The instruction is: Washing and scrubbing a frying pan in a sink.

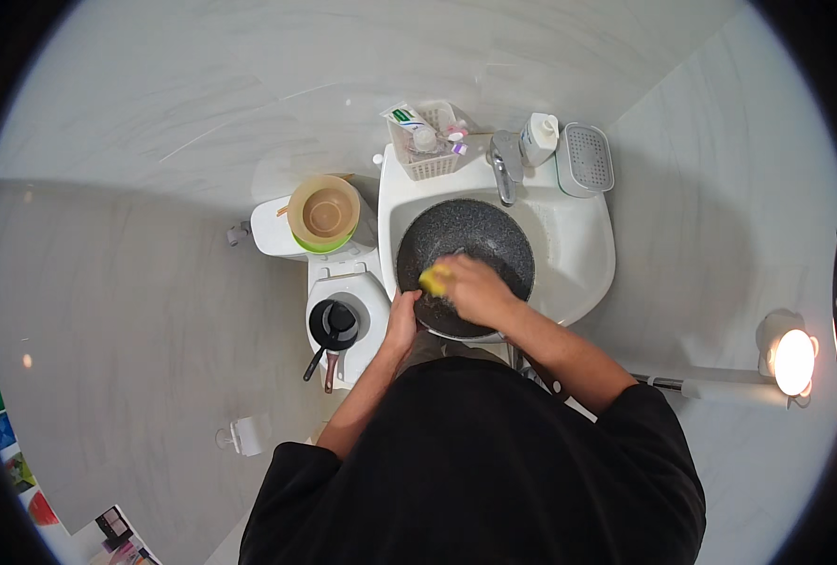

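A large dark speckled wok (468,226) rests tilted over the left part of the white washbasin (579,261). My left hand (403,321) grips its near-left rim, thumb on the inner side. Inside the wok, my right hand (476,288) presses a yellow sponge (434,280) against the surface; hand and sponge are slightly blurred. The wok's handle (549,381) runs under my right forearm and is partly hidden. Behind the wok stands the chrome faucet (505,169), its spout near the rim.
On the basin's back ledge stand a plastic basket (432,164) of toiletries, a pump bottle (538,140) and a grey-lidded container (588,159). Left, stacked bowls (325,212) sit on the toilet tank (271,229). A black saucepan (334,325) holding a black utensil sits on the toilet lid (370,296).
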The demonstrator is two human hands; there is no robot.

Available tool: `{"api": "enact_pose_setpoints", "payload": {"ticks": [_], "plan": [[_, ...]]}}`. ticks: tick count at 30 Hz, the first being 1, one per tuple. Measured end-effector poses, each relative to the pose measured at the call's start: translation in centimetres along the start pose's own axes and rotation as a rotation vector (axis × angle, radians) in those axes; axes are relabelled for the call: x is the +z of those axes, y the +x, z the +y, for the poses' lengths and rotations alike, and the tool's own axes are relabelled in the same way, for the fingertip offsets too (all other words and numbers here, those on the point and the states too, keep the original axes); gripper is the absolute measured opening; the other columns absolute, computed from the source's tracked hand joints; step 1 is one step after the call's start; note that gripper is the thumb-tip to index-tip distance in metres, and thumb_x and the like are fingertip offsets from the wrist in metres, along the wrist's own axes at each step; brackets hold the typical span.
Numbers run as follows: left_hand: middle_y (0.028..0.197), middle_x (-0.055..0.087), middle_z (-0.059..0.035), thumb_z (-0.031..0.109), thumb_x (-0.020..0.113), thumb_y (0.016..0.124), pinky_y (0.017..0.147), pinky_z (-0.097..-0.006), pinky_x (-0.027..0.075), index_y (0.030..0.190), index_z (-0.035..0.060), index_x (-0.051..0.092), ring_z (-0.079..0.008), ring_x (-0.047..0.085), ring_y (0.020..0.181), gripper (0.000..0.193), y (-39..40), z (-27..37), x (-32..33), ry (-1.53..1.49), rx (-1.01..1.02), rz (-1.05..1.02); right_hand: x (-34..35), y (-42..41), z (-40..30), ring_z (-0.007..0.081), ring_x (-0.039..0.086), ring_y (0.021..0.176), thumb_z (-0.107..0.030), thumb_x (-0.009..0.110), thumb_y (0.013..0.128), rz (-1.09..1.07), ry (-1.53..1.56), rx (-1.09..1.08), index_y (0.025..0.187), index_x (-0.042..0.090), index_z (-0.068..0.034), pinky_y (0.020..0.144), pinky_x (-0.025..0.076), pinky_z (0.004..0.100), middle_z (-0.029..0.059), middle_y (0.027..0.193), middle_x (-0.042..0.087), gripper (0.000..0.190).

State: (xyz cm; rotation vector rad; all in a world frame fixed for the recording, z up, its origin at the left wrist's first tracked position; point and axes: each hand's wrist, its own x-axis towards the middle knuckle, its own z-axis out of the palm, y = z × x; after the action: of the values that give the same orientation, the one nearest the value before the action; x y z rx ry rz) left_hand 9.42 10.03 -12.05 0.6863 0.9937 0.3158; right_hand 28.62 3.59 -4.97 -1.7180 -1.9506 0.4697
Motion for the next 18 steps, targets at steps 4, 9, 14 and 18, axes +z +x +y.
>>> {"api": "enact_pose_setpoints", "payload": {"ticks": [4, 9, 14, 18], "plan": [[0.122, 0.058, -0.0090, 0.029, 0.048, 0.095, 0.087, -0.0472, 0.054, 0.132, 0.0085, 0.046, -0.0244, 0.062, 0.110, 0.042, -1.5, 1.9, 2.5, 0.084, 0.074, 0.007, -0.8, 0.4, 3.3, 0.0361, 0.054, 0.113, 0.001, 0.062, 0.076, 0.053, -0.262, 0.336, 0.115, 0.062, 0.009, 0.095, 0.049, 0.0445, 0.0200, 0.127, 0.055, 0.039], [0.124, 0.057, -0.0092, 0.030, 0.046, 0.096, 0.087, -0.0469, 0.055, 0.135, 0.0092, 0.044, -0.0235, 0.061, 0.111, 0.044, -1.4, 1.5, 1.8, 0.078, 0.080, -0.005, 1.0, -1.9, -1.0, 0.0393, 0.058, 0.106, 0.003, 0.055, 0.081, -0.098, -0.108, 0.133, 0.126, 0.048, 0.014, 0.094, 0.052, 0.0443, 0.0251, 0.129, 0.052, 0.046], [0.124, 0.058, -0.0095, 0.030, 0.046, 0.097, 0.088, -0.0461, 0.054, 0.134, 0.0088, 0.045, -0.0234, 0.061, 0.112, 0.043, -0.8, 1.1, 1.7, 0.095, 0.101, -0.035, -0.1, -1.4, 1.0, 0.0361, 0.062, 0.104, 0.000, 0.054, 0.083, -0.048, -0.078, 0.001, 0.128, 0.049, 0.012, 0.097, 0.051, 0.0427, 0.0249, 0.124, 0.057, 0.046], [0.125, 0.058, -0.0099, 0.031, 0.047, 0.098, 0.090, -0.0450, 0.054, 0.134, 0.0073, 0.045, -0.0238, 0.061, 0.111, 0.043, -0.4, 0.6, 1.2, 0.060, 0.122, -0.038, -0.9, -0.1, 2.3, 0.0356, 0.060, 0.106, -0.004, 0.054, 0.083, 0.052, -0.338, 0.171, 0.119, 0.057, 0.008, 0.092, 0.051, 0.0446, 0.0205, 0.114, 0.058, 0.038]]}}
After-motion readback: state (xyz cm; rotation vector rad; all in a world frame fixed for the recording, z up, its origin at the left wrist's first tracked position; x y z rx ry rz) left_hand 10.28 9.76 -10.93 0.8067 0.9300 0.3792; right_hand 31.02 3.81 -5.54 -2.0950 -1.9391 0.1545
